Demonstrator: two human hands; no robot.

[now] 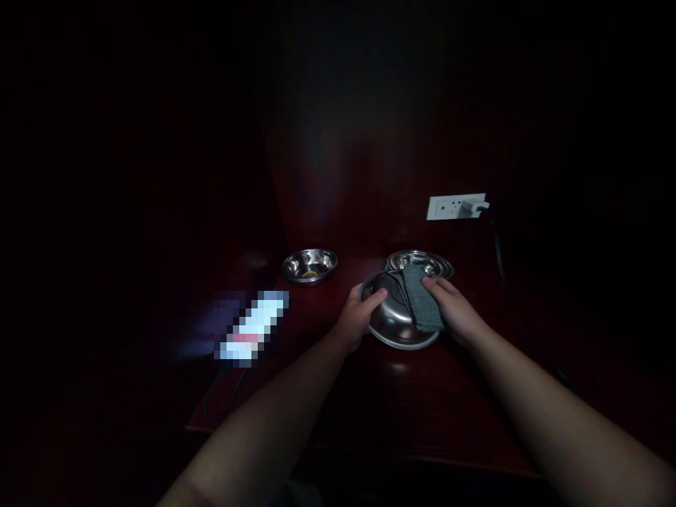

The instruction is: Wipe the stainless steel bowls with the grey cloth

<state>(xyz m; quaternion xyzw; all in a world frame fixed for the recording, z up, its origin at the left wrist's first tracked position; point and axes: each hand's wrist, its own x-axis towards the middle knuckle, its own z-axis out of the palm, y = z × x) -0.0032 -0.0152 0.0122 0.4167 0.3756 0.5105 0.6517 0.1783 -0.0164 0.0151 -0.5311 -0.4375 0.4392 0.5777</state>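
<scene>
A shiny metal bowl point(395, 325) is tilted so that its rounded underside faces me. My left hand point(360, 313) grips its left rim, thumb on the outside. Against the bowl's right side lies a folded grey-green cloth point(422, 299), which my right hand point(448, 303) holds with its fingers closed around the edge. Just behind the held bowl sits a stack of metal bowls point(436, 264), partly hidden by the cloth. Another metal bowl point(310, 267) stands upright to the left, with a coloured label inside.
The dark red wooden table point(401, 415) has its front edge close to me. A lit, blurred-out phone-like screen point(256, 327) is at the left, with a cable near it. On the back wall is a white socket point(448, 206) with a plug and hanging cord. The surroundings are very dark.
</scene>
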